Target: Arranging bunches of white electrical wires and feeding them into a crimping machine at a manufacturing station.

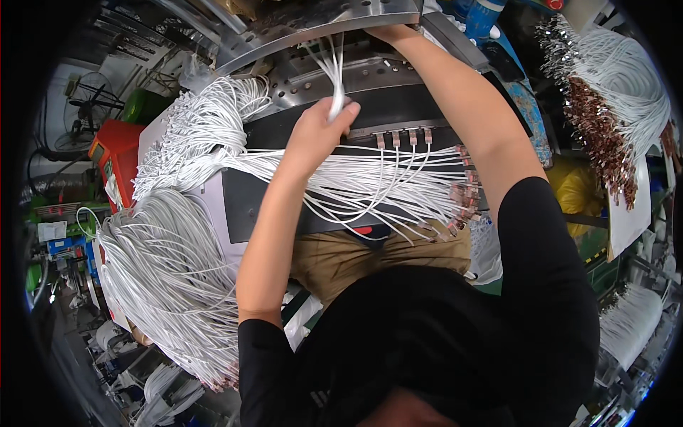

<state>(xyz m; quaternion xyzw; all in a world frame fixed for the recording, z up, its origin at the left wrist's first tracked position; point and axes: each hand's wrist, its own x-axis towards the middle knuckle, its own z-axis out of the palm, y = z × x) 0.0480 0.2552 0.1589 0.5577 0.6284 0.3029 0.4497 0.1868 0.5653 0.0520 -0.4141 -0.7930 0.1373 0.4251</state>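
My left hand (318, 134) is closed around a small bundle of white cables (335, 84), whose upper ends fan out toward the metal machine. My right hand (390, 32) reaches up to the machine's perforated metal plate (320, 32); its fingers are hidden behind the plate. Below my hands, a wide spread of white cables (370, 174) lies across a black board, with copper-coloured connectors (464, 196) at the right ends. Several of these connectors (413, 138) stand in a row along the ledge, with their cables hanging down.
Thick bundles of white cable (171, 277) drape over the left side, beside a red box (117, 153). More bundled cables (619, 92) with copper and silvery ends lie at the far right. A blue bottle (484, 18) stands at the upper right, and a yellow bag (573, 188) sits below.
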